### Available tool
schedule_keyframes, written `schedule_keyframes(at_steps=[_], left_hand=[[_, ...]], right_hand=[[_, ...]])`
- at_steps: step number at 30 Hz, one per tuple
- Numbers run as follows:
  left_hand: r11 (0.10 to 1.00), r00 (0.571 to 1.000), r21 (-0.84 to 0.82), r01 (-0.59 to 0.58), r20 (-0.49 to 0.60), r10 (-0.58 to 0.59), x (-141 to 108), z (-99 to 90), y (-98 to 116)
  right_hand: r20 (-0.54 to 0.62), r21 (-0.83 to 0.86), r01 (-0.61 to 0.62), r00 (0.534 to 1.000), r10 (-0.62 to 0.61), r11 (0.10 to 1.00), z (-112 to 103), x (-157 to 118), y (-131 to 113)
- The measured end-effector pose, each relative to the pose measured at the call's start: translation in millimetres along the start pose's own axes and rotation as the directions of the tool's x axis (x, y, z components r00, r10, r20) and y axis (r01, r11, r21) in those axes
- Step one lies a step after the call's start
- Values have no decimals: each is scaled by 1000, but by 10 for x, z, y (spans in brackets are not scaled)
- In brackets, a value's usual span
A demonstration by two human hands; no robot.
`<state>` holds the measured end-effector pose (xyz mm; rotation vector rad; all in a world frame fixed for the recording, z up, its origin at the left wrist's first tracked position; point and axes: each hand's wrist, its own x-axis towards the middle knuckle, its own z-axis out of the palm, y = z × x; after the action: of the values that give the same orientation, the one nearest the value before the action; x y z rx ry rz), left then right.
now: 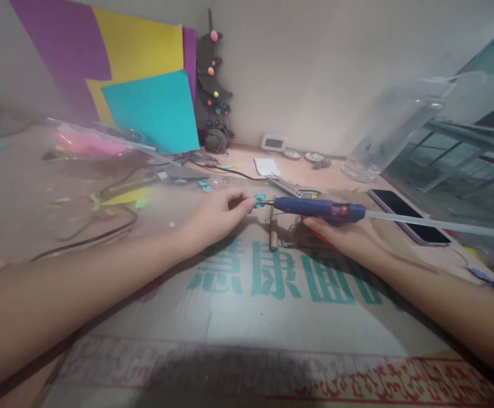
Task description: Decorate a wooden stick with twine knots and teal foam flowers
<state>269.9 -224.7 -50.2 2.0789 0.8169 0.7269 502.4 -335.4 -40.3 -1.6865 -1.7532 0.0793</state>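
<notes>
Between the thumb and fingers of my left hand [225, 212] is a small blue cutout [260, 200], perhaps of foam or paper. My right hand [325, 229] is wrapped round the handle of a blue glue gun [306, 208]. A long clear glue stick [442, 222] sticks out of its back end. The gun's metal nozzle points left and meets or nearly touches the blue piece. Below the nozzle a short wooden stick [274, 235] lies on the printed cardboard [238, 323]. The gun's handle is mostly hidden by my hand.
A phone [410, 215] lies at the right, near a tall clear plastic container [393, 133]. Scissors [287, 186] and several blue scraps [205, 186] lie behind my hands. A black cable [89, 242] crosses the left side. Coloured sheets [151, 113] lean against the wall.
</notes>
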Motion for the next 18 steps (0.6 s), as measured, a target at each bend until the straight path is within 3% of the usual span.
schedule_keyframes(at_steps=[18], left_hand=[[1000, 1000, -27, 1, 10, 0, 16, 3, -15]], right_hand=[[-12, 26, -25, 1000, 25, 999, 17, -10, 14]])
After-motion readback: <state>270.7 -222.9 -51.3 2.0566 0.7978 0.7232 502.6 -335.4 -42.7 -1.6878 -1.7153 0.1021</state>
